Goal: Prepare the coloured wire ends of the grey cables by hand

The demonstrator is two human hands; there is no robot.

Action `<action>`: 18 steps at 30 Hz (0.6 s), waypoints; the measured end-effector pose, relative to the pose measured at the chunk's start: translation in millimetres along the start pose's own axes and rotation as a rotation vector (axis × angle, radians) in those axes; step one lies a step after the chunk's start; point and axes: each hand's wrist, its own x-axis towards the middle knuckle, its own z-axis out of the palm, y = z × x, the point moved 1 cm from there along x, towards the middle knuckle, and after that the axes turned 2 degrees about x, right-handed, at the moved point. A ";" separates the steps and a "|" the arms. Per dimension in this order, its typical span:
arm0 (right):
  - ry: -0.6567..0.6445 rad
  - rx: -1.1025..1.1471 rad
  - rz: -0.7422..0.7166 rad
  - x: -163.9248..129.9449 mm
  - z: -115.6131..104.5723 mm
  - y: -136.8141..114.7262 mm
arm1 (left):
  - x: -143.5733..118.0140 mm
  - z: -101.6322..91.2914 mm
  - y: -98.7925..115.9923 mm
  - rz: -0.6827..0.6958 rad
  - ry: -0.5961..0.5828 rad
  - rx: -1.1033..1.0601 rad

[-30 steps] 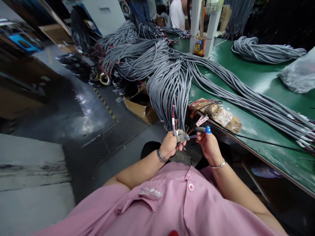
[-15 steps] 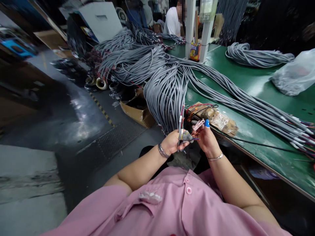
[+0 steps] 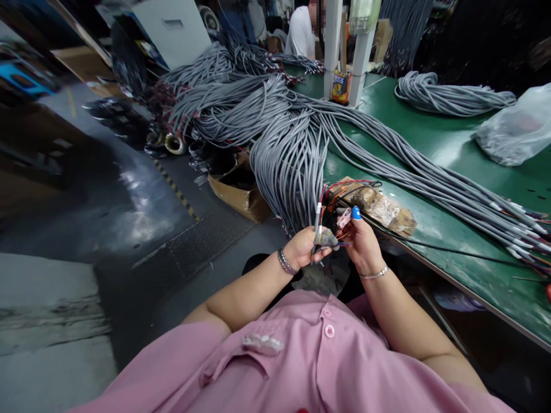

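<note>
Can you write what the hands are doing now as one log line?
left hand: grip on grey cable end | right hand: at its coloured wires | green table

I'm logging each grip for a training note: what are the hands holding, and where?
The left hand grips a gray cable near its stripped end. The right hand pinches its thin colored wires.

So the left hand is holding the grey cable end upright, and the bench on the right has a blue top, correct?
Not quite. The head view shows the bench has a green top, not blue. The rest holds: the left hand is holding the grey cable end upright.
</note>
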 end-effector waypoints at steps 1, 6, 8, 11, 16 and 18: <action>-0.007 -0.008 0.007 -0.3 -0.6 0.2 | 0.2 0.3 0.1 -0.003 0.001 0.002; -0.066 -0.003 0.072 0.0 -7.6 1.6 | -3.7 2.1 1.0 0.012 0.019 0.004; -0.071 0.006 0.127 0.8 -11.8 2.1 | -8.6 3.8 -0.7 0.036 0.033 0.028; -0.100 0.009 0.169 0.6 -14.5 1.0 | -17.3 7.5 -4.6 0.085 0.076 0.078; -0.116 -0.059 0.065 -3.2 -11.3 -4.4 | -23.4 12.1 -5.4 0.148 0.161 0.067; -0.095 -0.085 0.006 -3.7 -12.4 -4.2 | -22.3 12.3 -3.6 0.146 0.169 0.027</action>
